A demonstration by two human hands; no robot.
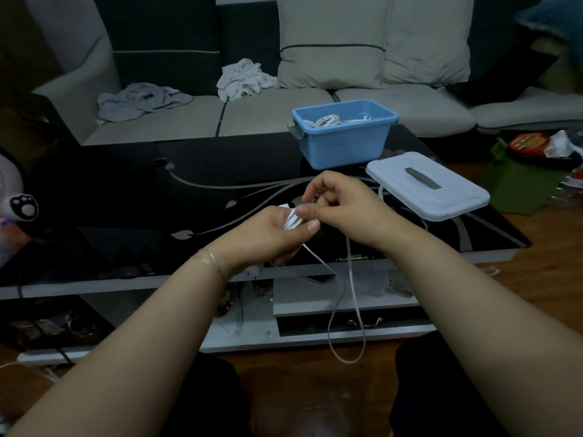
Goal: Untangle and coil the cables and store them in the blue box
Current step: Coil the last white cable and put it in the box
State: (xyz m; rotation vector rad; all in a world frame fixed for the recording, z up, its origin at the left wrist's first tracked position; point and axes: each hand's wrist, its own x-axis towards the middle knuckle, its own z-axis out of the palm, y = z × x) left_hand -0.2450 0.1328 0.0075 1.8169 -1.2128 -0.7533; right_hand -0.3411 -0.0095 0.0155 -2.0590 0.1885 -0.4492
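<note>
over glossy black table (126,190), left hand (268,236) and right hand (344,206) both grip white cable (351,279).

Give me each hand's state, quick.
Left hand: grips the coiled white cable.
Right hand: fingers pinch the same cable.

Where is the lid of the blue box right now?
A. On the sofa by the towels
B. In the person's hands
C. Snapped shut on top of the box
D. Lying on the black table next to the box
D, the white lid lies flat on the black table, just to the right of the open blue box, whose inside shows coiled white cables.
</note>
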